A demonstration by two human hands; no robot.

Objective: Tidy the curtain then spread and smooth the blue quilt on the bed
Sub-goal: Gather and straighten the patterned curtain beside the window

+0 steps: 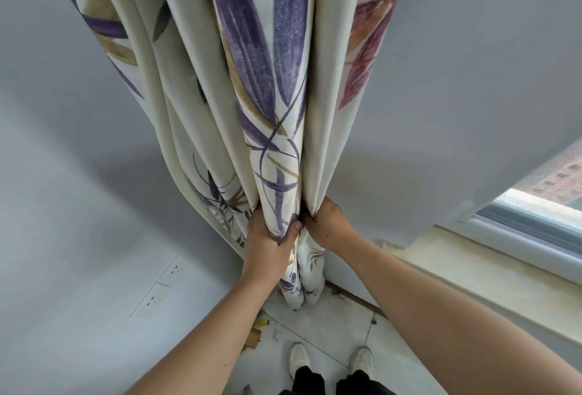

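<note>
A cream curtain (258, 73) printed with purple, tan and red leaves hangs gathered in folds in the corner of the room. My left hand (267, 237) grips the gathered folds from the left, thumb pressed on the front pleat. My right hand (327, 224) clutches the folds from the right, touching the left hand. Below the hands the curtain's narrow tail (302, 278) drops to the floor. No bed or blue quilt is in view.
Grey walls stand on both sides, with two sockets (157, 287) low on the left wall. A window (548, 193) and its pale sill (491, 272) run along the right. My shoes (330, 360) stand on the tiled floor, with small debris (258, 328) near the wall.
</note>
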